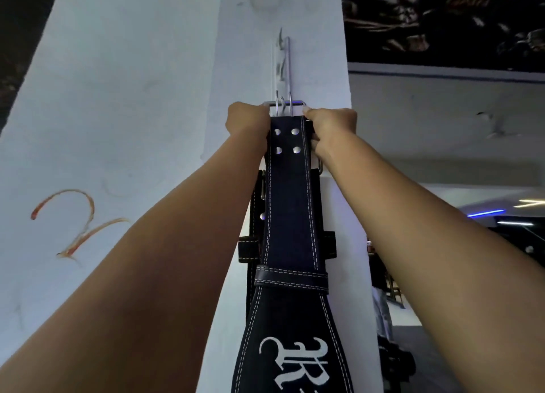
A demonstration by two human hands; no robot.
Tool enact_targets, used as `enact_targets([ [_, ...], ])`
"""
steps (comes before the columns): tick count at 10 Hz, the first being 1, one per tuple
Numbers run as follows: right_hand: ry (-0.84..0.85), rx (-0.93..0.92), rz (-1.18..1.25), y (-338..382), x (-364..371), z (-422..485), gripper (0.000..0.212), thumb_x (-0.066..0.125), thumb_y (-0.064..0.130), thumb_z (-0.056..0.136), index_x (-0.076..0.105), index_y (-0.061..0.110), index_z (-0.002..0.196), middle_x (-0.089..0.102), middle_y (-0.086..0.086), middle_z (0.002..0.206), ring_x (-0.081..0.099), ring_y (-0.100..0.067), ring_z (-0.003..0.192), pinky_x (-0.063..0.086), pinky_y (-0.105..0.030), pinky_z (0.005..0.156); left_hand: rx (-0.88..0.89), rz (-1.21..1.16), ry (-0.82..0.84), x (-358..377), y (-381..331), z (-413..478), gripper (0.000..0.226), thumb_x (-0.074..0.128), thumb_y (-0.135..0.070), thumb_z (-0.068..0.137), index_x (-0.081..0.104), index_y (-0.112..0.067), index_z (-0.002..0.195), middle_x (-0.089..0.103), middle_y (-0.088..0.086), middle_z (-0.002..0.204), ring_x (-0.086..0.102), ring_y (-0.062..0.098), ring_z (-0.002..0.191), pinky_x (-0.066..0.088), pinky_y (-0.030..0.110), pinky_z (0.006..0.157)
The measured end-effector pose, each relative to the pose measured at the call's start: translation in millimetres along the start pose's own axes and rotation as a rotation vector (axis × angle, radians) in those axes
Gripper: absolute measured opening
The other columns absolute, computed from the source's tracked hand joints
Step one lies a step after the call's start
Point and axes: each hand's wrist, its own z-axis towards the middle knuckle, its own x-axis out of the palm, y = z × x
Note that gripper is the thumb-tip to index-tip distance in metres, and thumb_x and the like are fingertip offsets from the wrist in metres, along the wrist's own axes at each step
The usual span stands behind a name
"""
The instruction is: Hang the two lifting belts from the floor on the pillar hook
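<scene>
A black lifting belt (290, 203) with white stitching, rivets and white lettering hangs down the corner of a white pillar (132, 112). My left hand (246, 119) and my right hand (330, 130) grip its top end on either side, just below the silver buckle (284, 103). The buckle sits at the foot of a metal hook (283, 59) fixed to the pillar; whether it rests on the hook is unclear. Behind the front belt a second black belt (256, 215) shows at both edges, hanging lower against the pillar.
The pillar's left face carries a reddish painted mark (70, 221). To the right are a dark patterned wall panel (442, 18), a white beam below it and a dim room with a blue light strip (485, 213). A person stands far off at lower right (380, 289).
</scene>
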Motion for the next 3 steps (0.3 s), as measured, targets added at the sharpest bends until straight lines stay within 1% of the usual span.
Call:
enact_targets([
  [1,0.031,0.009,0.061,4,-13,-20,0.025,0.072,0.006,0.073,0.054,0.011,0.057,0.062,-0.01,0.071,0.06,-0.026,0.071,0.056,-0.04,0.073,0.043,0.045,0.042,-11,0,-22,0.024,0.063,-0.016,0.084,0.05,-0.014,0.064,0.051,0.006,0.066,0.052,0.027,0.071,0.048,0.031,0.072],
  [2,0.125,0.006,0.093,11,-33,-62,0.018,0.071,0.01,0.078,0.059,0.011,0.064,0.06,-0.005,0.065,0.06,-0.02,0.064,0.057,-0.029,0.07,0.083,-0.007,0.142,-30,0,-65,0.008,0.066,-0.012,0.084,0.059,-0.016,0.081,0.055,-0.005,0.072,0.054,0.017,0.074,0.048,0.024,0.069],
  [3,0.113,0.049,0.064,17,-53,-101,0.008,0.069,0.012,0.08,0.062,0.008,0.078,0.062,-0.005,0.07,0.063,-0.021,0.076,0.056,-0.028,0.076,-0.017,-0.009,0.166,-56,3,-106,0.021,0.065,-0.02,0.086,0.061,-0.009,0.104,0.057,-0.003,0.083,0.052,0.017,0.081,0.042,0.022,0.068],
])
